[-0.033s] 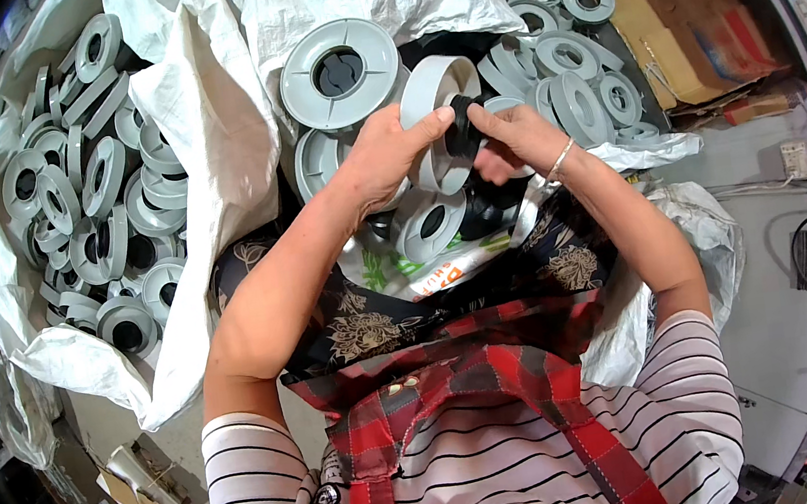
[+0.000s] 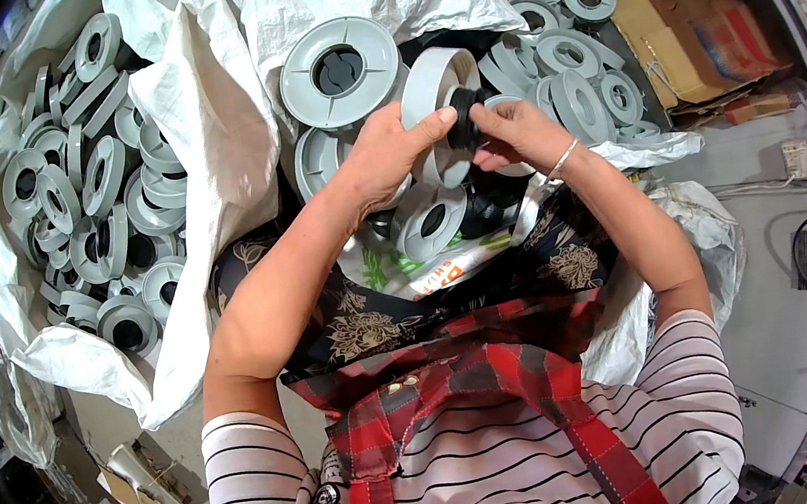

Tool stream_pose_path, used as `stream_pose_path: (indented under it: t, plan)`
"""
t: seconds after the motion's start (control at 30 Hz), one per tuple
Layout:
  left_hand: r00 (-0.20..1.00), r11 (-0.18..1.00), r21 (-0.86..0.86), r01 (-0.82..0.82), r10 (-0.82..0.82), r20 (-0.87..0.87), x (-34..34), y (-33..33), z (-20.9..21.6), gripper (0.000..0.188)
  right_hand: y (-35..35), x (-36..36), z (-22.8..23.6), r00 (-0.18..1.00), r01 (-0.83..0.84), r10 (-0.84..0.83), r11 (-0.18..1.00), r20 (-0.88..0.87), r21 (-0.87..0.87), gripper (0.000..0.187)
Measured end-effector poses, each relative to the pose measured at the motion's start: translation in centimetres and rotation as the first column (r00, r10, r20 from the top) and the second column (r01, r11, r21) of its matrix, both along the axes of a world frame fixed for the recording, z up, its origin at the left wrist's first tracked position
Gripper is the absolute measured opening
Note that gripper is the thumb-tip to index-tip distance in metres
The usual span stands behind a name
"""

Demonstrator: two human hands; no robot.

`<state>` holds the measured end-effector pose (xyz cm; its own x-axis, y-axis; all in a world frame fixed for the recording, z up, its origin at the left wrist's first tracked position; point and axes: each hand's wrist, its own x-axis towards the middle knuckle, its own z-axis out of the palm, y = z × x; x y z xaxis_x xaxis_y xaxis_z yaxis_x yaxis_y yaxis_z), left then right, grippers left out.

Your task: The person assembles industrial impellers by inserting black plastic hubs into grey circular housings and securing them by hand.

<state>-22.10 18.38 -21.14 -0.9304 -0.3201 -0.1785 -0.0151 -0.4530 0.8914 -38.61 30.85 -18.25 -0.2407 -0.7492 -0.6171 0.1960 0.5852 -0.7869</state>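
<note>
A grey plastic ring [image 2: 430, 85] with a wide rim stands tilted on edge above my lap. My left hand [image 2: 393, 152] is closed on its near-left side, thumb pressed toward the middle. A black ribbed ring [image 2: 465, 121] sits at the grey ring's centre opening, on its right side. My right hand [image 2: 526, 135] pinches the black ring between thumb and fingers; some fingertips are hidden behind it. Just below lies another grey ring with a dark centre [image 2: 428, 223]. A large grey flanged disc [image 2: 339, 70] rests beyond my left hand.
On the left, a white woven sack [image 2: 204, 105] holds many grey rings [image 2: 102, 173]. More grey rings [image 2: 580, 109] are piled at the right, beside a brown cardboard box [image 2: 698, 24]. A printed plastic bag [image 2: 426, 274] lies over my lap. A black cable [image 2: 795, 254] hangs at the far right.
My right fingers have shifted slightly on the black ring, and more of it shows. The grey ring has tipped a little. My left hand keeps its place.
</note>
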Motion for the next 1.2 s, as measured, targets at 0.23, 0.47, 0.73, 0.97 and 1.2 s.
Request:
stream_pose_path:
  t: [0.23, 0.47, 0.73, 0.97, 1.2]
  plan:
    - [0.999, 0.999, 0.045, 0.012, -0.014, 0.037, -0.4, -0.4, -0.2, 0.039, -0.4, 1.4, -1.2, 0.475, -0.340, 0.029, 0.928, -0.880, -0.153, 0.060]
    - [0.995, 0.974, 0.223, 0.041, -0.061, 0.084, -0.7, -1.6, -0.3, 0.043, -0.3, 0.2, 0.3, -0.160, -0.746, 0.023, 0.651, -0.987, 0.136, 0.067]
    - [0.997, 0.960, 0.270, 0.072, -0.076, 0.005, -0.9, -1.3, 0.3, 0.044, 0.3, 0.0, -0.4, 0.209, -0.603, -0.001, 0.787, -0.978, -0.130, 0.069]
    - [0.997, 0.987, -0.150, -0.060, 0.067, 0.039, -1.3, -0.9, -1.7, 0.046, -0.8, -0.3, -1.5, 0.993, 0.074, -0.088, 0.983, -0.083, -0.166, 0.064]
    - [0.999, 0.981, -0.195, 0.001, 0.007, 0.039, -1.3, -0.3, 0.1, 0.040, -0.5, -0.7, -1.5, 0.970, 0.190, -0.172, 0.977, 0.170, -0.096, 0.051]
